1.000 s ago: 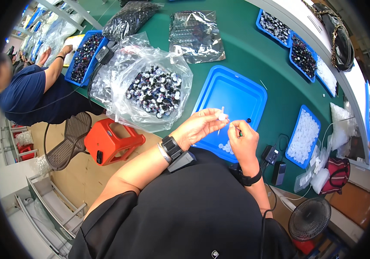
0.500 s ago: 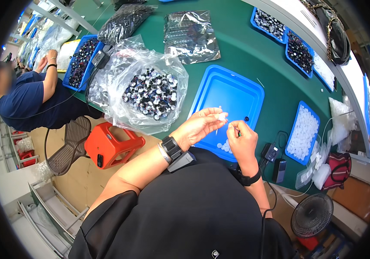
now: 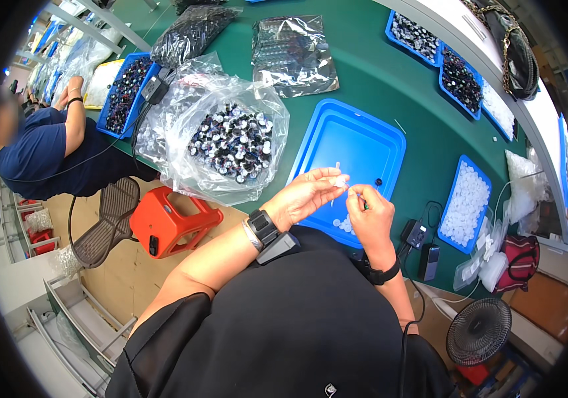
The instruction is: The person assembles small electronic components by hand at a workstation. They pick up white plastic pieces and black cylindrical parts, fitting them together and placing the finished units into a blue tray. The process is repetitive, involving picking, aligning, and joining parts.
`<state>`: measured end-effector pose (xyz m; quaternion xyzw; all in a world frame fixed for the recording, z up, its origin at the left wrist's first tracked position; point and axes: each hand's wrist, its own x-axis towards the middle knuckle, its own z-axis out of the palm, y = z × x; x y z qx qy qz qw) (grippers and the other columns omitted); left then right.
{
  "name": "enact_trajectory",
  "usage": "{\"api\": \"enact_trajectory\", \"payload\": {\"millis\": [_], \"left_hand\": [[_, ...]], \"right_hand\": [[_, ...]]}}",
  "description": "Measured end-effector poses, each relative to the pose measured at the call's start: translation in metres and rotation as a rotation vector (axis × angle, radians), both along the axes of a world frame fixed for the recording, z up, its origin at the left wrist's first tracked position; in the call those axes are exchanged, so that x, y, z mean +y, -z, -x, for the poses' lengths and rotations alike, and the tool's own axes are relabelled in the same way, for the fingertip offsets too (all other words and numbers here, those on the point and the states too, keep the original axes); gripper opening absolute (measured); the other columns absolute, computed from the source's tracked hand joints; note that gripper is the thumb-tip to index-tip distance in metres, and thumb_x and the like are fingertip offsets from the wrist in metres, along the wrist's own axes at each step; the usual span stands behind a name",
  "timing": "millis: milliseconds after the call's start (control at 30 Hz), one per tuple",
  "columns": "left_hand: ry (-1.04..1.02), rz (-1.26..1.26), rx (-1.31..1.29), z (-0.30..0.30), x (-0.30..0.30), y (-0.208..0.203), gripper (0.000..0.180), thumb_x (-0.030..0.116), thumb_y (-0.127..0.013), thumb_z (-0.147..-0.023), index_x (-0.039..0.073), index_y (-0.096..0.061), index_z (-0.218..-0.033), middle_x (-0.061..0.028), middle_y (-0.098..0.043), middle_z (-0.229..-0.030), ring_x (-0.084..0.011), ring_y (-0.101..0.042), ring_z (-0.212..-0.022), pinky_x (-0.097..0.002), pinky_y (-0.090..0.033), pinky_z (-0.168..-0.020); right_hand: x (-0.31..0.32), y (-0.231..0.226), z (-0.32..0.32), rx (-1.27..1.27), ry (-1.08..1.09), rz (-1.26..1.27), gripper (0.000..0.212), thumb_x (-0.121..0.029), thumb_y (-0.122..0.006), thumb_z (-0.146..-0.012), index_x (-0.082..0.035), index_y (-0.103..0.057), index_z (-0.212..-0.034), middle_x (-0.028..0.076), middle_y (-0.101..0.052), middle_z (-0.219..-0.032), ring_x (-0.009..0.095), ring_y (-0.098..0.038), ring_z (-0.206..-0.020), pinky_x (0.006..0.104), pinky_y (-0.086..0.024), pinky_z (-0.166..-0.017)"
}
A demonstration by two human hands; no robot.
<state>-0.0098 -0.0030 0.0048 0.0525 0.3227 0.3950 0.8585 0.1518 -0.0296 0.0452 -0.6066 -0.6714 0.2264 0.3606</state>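
Head view: one camera, looking down.
Left hand [image 3: 307,196]: fingers pinched on a small white cap [image 3: 341,180], held above the blue tray [image 3: 337,136].
Right hand [image 3: 368,213]: closed on a thin pin-like piece [image 3: 358,195], tip close to the cap.
Tray contents: few white caps [image 3: 344,224], one dark bead [image 3: 378,182].
Surface [image 3: 390,99]: green; bag of dark caps [image 3: 231,140] at left.
Risk: cap likely slips from the fingertip pinch, bouncing off the tray.

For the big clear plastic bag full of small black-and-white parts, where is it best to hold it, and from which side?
Probably grip the big clear plastic bag at its loose, crumpled upper film around the open mouth, coming from above. The small black-and-white parts lie heaped at the bottom on the green table, so a side grip would likely spill them. Gather the film with the fingers of both hands.
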Motion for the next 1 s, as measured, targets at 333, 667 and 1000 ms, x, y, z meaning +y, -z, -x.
{"api": "enact_trajectory", "payload": {"millis": [333, 667, 1000], "left_hand": [[-0.004, 0.018, -0.015, 0.0, -0.002, -0.001, 0.023, 0.0, -0.05, -0.092, -0.005, -0.048, -0.115, -0.0178, -0.055, -0.118, -0.0231, -0.058, -0.107, -0.0307, -0.049, -0.096], [0.003, 0.013, -0.069, 0.0, -0.002, 0.005, 0.024, 0.002, -0.051, -0.092, -0.006, -0.05, -0.114, -0.016, -0.057, -0.114, -0.0202, -0.057, -0.108, -0.0292, -0.048, -0.096], [-0.008, 0.025, -0.078, -0.001, -0.002, 0.01, 0.022, 0.003, -0.053, -0.092, -0.006, -0.051, -0.112, -0.015, -0.058, -0.11, -0.0205, -0.059, -0.105, -0.0298, -0.048, -0.096]], "right_hand": [[-0.001, 0.001, 0.0, 0.0, 0.033, 0.011, 0.002, -0.006, -0.066, -0.075, -0.006, -0.065, -0.073, 0.005, -0.059, -0.058, 0.014, -0.053, -0.045, 0.0288, -0.041, -0.044], [-0.001, 0.004, 0.0, -0.01, 0.018, -0.001, 0.003, -0.007, -0.068, -0.074, -0.005, -0.065, -0.073, 0.006, -0.058, -0.058, 0.015, -0.052, -0.045, 0.0291, -0.04, -0.044], [-0.002, 0.002, -0.001, -0.026, 0.036, 0.05, 0.004, -0.008, -0.066, -0.076, -0.006, -0.065, -0.072, 0.005, -0.059, -0.057, 0.015, -0.053, -0.045, 0.0293, -0.041, -0.044]]}}
